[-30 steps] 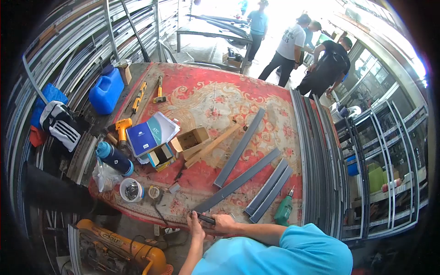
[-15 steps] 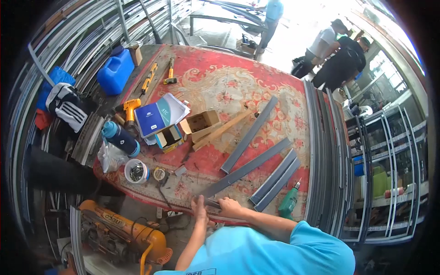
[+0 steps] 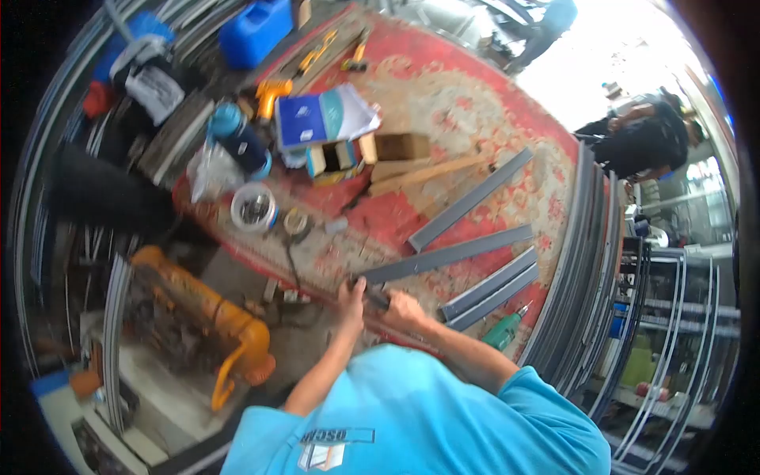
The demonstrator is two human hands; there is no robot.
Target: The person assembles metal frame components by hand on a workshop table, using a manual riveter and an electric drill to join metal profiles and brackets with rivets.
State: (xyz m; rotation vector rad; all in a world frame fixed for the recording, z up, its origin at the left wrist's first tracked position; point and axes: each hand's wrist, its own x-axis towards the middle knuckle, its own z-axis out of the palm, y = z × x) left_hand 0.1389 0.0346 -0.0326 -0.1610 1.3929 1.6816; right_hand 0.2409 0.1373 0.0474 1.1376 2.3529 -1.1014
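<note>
At the near edge of the carpet-covered table [image 3: 324, 265], my left hand [image 3: 351, 299] is closed by the near end of a long grey metal profile [image 3: 451, 260]. My right hand [image 3: 405, 311] is closed round a short dark piece [image 3: 378, 299] that lies between the hands. The left hand's fingertips meet the end of this piece; blur hides the exact grip. Another grey profile [image 3: 475, 198] lies farther off, and two shorter ones [image 3: 491, 289] lie side by side at the right. A green drill [image 3: 504, 332] rests beyond my right forearm.
On the table's left are a white tub of small metal parts [image 3: 254, 207], a blue bottle [image 3: 241, 142], books [image 3: 317, 117], open boxes [image 3: 401, 147] and an orange drill [image 3: 273, 95]. An orange compressor [image 3: 198, 293] stands below left. Stacked profiles [image 3: 566, 253] line the right. People stand beyond.
The camera view has turned and tipped down, so the table appears higher and rotated. Both hands stay close together at the table edge around the dark piece.
</note>
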